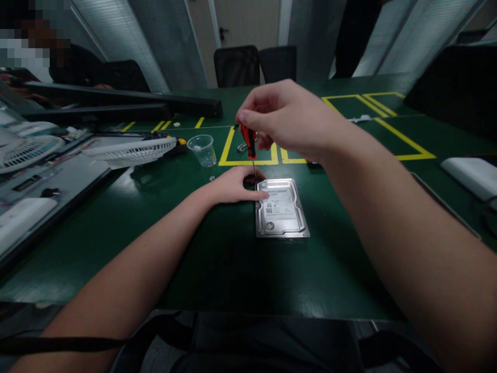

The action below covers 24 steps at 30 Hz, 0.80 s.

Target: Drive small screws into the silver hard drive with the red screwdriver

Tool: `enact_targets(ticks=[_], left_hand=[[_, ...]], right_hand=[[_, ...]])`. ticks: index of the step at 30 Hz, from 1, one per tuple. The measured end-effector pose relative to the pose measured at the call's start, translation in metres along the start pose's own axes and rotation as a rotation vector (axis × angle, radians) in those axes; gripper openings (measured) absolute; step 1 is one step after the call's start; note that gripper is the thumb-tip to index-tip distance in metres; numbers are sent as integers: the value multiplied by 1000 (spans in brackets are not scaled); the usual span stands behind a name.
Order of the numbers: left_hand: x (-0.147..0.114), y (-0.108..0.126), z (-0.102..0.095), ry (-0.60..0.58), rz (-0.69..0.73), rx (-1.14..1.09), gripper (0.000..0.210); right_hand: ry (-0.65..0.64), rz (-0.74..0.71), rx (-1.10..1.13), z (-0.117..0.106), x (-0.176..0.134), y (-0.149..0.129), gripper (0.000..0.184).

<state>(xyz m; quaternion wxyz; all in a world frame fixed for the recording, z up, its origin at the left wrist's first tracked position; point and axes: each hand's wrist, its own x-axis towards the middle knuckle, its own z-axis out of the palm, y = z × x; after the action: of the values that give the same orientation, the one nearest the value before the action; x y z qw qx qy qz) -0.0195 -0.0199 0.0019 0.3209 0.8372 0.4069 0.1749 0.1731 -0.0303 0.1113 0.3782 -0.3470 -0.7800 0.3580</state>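
Dark bag or strap (pixel 240 336) sits closest to us, at the near table edge, between our forearms.

Around the work: clear plastic cup (pixel 202 149) stands upright past our left hand, well apart from the drive. White fan grille (pixel 130 151) lies left of the cup, more fan parts (pixel 23 150) on a grey tray further left. Long black bar (pixel 116 101) runs across the far left. White box (pixel 471 176) at the right edge. Nothing sits between us and the drive; only our own right forearm crosses the right side of the view.

Hard drive (pixel 282 210) lies flat at table centre, label side up, long axis running away from us, slightly skewed. Screwdriver (pixel 250 145) stands nearly vertical, red-and-black handle up, tip down at the drive's far left corner.

Our right hand (pixel 289 119) grips the handle top, fingers pinched around it. Our left hand (pixel 236 185) rests on the table, fingertips curled against the drive's far left corner and around the shaft; thumb lies on the drive edge.

Surface is a dark green mat (pixel 217 259) with yellow taped rectangles (pixel 388 124) further back. Room is dim; black chairs (pixel 256 65) and pale blinds behind the table. Another person sits far left.
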Motion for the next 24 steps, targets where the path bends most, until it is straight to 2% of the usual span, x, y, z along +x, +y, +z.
enact_targets(ticks=[6, 17, 24], left_hand=[[1, 1, 0, 0, -2, 23, 62], [0, 2, -1, 3, 1, 26, 62], [0, 2, -1, -1, -1, 28, 61]], right_hand=[[65, -28, -8, -1, -1, 2, 28], [64, -46, -31, -2, 0, 5, 32], [82, -66, -71, -2, 0, 6, 26]])
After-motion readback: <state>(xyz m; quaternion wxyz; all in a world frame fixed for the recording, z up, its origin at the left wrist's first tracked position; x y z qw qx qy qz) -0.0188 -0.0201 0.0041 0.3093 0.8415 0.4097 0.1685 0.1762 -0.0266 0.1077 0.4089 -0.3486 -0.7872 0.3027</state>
